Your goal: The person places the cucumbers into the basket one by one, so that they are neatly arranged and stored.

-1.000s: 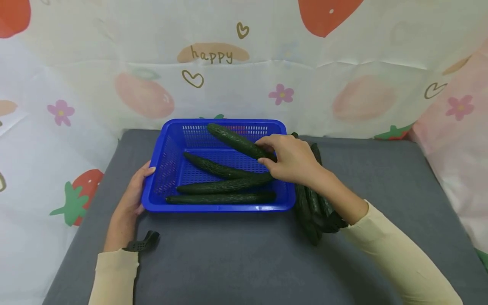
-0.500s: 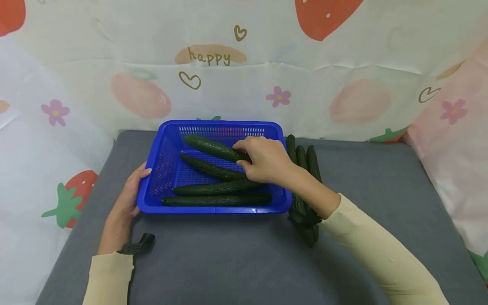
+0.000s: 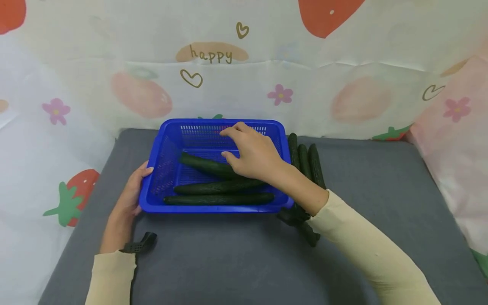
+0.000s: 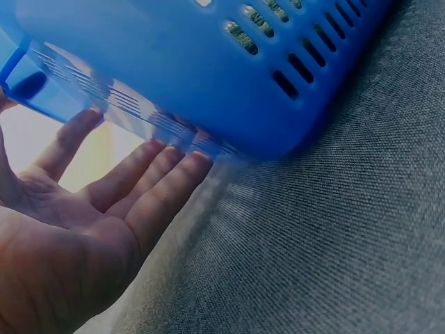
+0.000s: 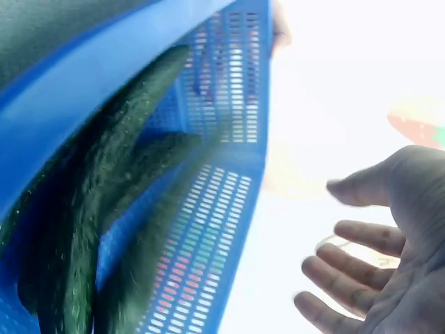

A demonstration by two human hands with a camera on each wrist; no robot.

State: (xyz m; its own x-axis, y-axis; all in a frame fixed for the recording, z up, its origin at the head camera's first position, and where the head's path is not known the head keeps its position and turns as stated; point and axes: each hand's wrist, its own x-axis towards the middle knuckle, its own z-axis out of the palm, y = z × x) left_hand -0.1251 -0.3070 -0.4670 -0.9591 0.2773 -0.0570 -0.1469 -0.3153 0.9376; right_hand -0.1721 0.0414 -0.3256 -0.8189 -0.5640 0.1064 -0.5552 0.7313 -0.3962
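Note:
A blue plastic basket (image 3: 213, 208) holds several dark green cucumbers (image 3: 219, 199). At the basket's left side, my left hand (image 3: 131, 190) grips the rim with its thumb on top. In the left wrist view its fingers (image 4: 170, 188) rest against the outer wall. My right hand (image 3: 257, 154) hovers over the basket with thumb and fingers spread, holding nothing. Just below it lies the rearmost cucumber (image 3: 206, 164), partly covered by the hand and blurred in the right wrist view.
Against the basket's right side lie several more cucumbers (image 3: 315, 163), partly hidden by the right forearm. A grey cloth (image 3: 213, 258) covers the table. Behind it hangs a printed curtain (image 3: 316, 97).
My right hand carried a cucumber leftward over the basket, then let go of it. That cucumber has dropped among the others, and the hand has lifted slightly. My left hand keeps its place.

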